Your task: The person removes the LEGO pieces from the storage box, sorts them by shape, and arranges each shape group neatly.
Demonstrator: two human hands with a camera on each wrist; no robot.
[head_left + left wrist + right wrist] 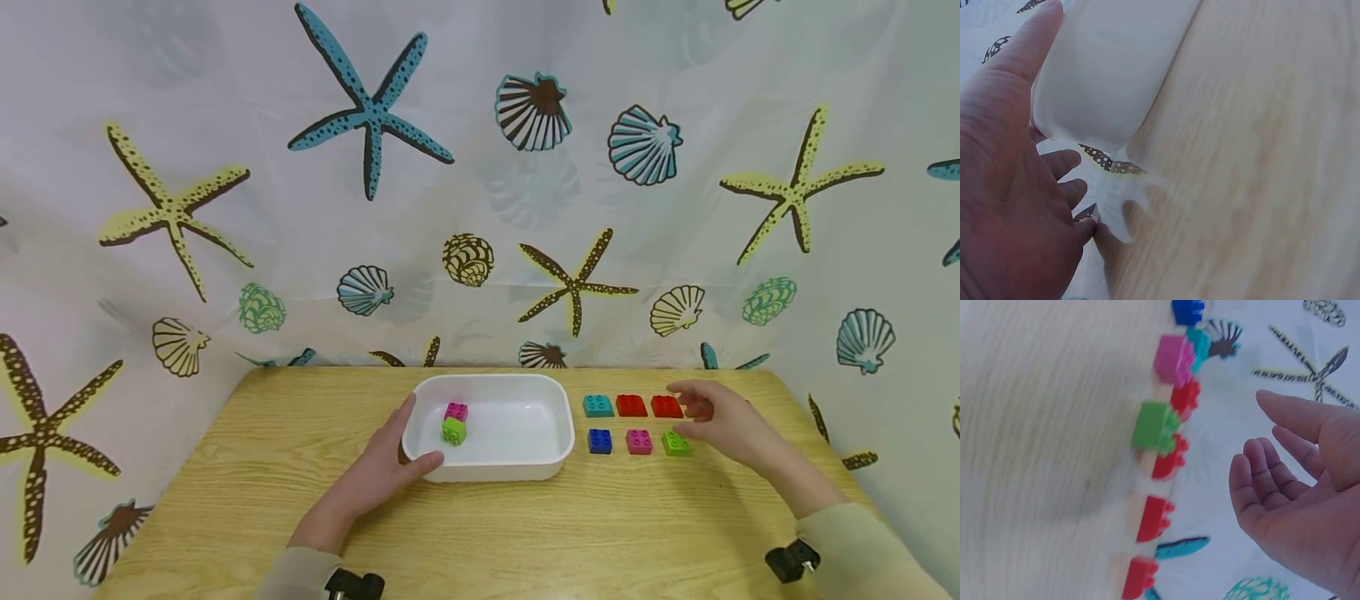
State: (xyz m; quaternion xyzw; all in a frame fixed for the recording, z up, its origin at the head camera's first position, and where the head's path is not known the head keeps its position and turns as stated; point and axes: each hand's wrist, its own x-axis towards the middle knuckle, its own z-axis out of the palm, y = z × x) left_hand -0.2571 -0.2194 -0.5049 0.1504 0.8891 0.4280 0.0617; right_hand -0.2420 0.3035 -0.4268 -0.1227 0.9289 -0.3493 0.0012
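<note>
My left hand (382, 462) rests against the left end of a white plastic tub (495, 473), thumb at its front rim and forefinger along its side. The left wrist view shows the other fingers loosely bent beside the tub (1110, 69). Inside the tub lie a pink toy brick (456, 411) and a lime green one (453, 431), touching. My right hand (731, 421) hovers empty at the right of the bricks, fingers loosely bent, thumb apart. Nearest to it are a lime green brick (677, 443) and a red brick (666, 407).
Left of these stand another red brick (632, 406), a teal brick (598, 406), a blue brick (600, 442) and a pink brick (639, 442). More red bricks (1154, 519) show in the right wrist view. A patterned curtain (480, 208) hangs behind the wooden table (525, 533).
</note>
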